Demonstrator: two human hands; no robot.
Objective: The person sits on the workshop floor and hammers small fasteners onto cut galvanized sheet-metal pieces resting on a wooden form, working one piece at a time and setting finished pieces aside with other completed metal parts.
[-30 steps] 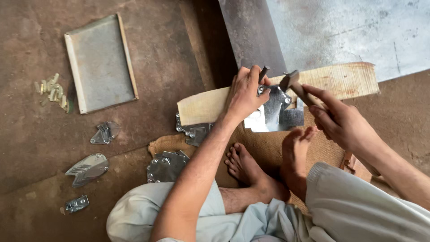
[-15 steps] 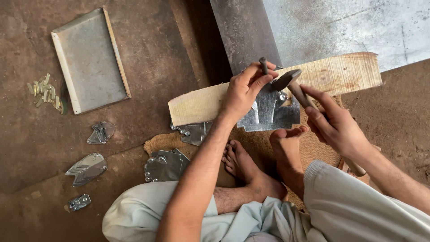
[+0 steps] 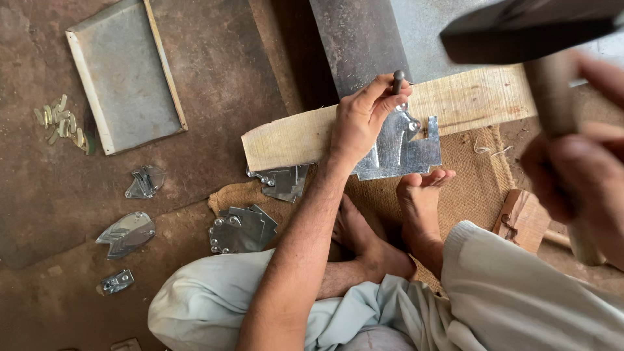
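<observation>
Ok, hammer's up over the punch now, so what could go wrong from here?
1. The left hand pinches the short punch just below its top, so a slightly off blow from the hammer in the right hand could land on the fingers.
2. The toes press on the metal sheet close to the punch, so a glancing blow or a jumping sheet could cut them.
</observation>
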